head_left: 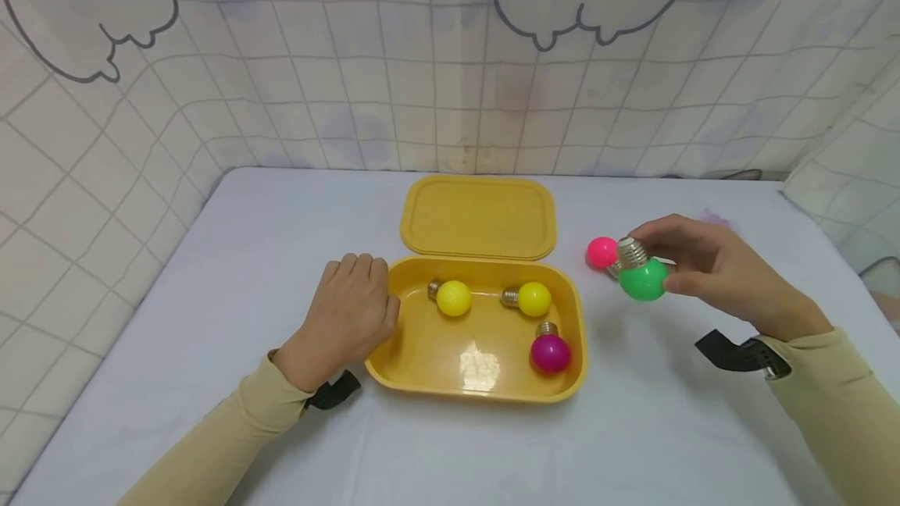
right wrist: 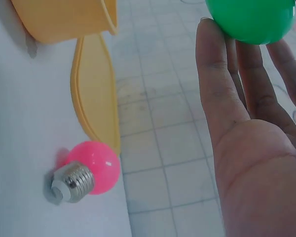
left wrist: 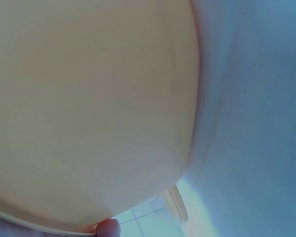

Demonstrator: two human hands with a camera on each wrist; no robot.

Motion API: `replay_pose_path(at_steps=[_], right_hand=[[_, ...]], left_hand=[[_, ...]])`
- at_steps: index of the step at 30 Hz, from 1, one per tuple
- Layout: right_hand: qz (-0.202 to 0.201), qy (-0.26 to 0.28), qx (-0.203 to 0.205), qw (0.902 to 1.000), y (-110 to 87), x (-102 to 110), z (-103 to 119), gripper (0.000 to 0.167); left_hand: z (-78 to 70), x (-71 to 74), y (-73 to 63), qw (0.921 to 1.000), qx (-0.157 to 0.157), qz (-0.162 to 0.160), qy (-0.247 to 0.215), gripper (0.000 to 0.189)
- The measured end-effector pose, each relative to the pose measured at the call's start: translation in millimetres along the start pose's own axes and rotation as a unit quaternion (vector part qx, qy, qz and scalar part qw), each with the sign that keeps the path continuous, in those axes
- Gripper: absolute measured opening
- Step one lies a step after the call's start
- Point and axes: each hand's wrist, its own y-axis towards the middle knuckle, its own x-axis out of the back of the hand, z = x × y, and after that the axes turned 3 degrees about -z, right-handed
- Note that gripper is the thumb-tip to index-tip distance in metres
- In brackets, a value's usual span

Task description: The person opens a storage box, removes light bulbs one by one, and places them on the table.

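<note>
Between the thumb and fingertips of my right hand [head_left: 724, 272] is a green light bulb [head_left: 641, 278], its metal screw base tilted up, held above the table. Part of that bulb [right wrist: 254, 19] shows at the top of the right wrist view. A pink bulb [head_left: 601, 253] lies on the table just behind it, partly covered in the head view. My left hand [head_left: 349, 311] grips the left rim of a yellow plastic box [head_left: 422, 390], its thumb tip [left wrist: 108, 228] at the rim in the left wrist view. Inside the box lie two yellow bulbs [head_left: 453, 298] and a magenta bulb [head_left: 550, 353].
A flat yellow lid [head_left: 478, 217] lies on the table directly behind the box. The table has a white cloth [head_left: 295, 213]. A grid-patterned curtain [head_left: 450, 76] hangs along the table's back edge and at the sides.
</note>
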Motion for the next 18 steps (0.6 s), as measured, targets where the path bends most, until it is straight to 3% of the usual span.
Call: replay_pose_path(at_steps=[6, 13, 18], right_hand=[[-0.033, 0.042, 0.04, 0.9978, -1.5, 8.1, -14.5, 0.052], [-0.065, 0.046, -0.001, 0.9968, -7.2, 16.3, -25.5, 0.051], [-0.063, 0.083, -0.004, 0.9945, -9.5, 22.2, -36.7, 0.051]], left_hand=[[-0.3, 1.1, 1.2, 1.0, 0.002, 0.006, -0.003, 0.018], [-0.7, 1.9, 1.6, 1.0, -0.001, -0.002, -0.006, 0.018], [-0.7, 2.4, 1.9, 0.9999, 0.004, 0.012, -0.006, 0.018]])
